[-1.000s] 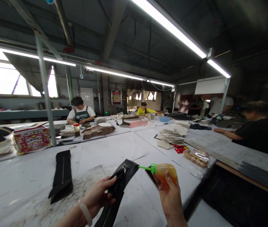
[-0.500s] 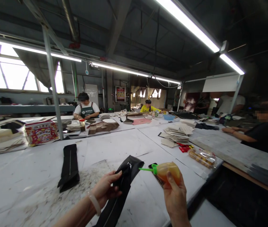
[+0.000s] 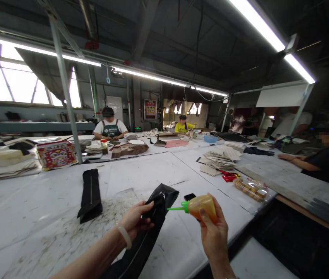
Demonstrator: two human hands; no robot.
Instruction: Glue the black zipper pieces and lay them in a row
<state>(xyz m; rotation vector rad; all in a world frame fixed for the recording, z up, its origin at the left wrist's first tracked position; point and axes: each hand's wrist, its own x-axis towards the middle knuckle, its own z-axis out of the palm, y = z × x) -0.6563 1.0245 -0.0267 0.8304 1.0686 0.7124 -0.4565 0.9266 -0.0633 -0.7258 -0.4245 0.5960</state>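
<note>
Pinched between the thumb and fingers of my left hand (image 3: 141, 219) is a long black fabric piece (image 3: 149, 242) with a pale zipper-like line along it. Its upper end is folded open, and its lower end runs out of view at the bottom. My right hand (image 3: 215, 228) is wrapped round a squeeze bottle (image 3: 202, 206) of amber liquid, probably glue, with a green nozzle. The nozzle tip points left, close to the edge of the black piece; whether they touch I cannot tell. A dark flat object (image 3: 190, 197) lies partly hidden behind the bottle. Another black zippered piece (image 3: 90, 195) lies at the left.
Stained white sheeting covers the table (image 3: 129, 170). Stacked cut pieces (image 3: 219, 159), red-handled scissors (image 3: 230, 176) and a clear food pack (image 3: 251, 189) lie at right. A patterned red box (image 3: 56, 155) stands by a metal post (image 3: 65, 85). Co-workers sit around the tables.
The bottle has moved slightly left, its nozzle tip now nearer the black piece in my left hand. The whole view has shifted a little, with the table contents appearing higher and further right.
</note>
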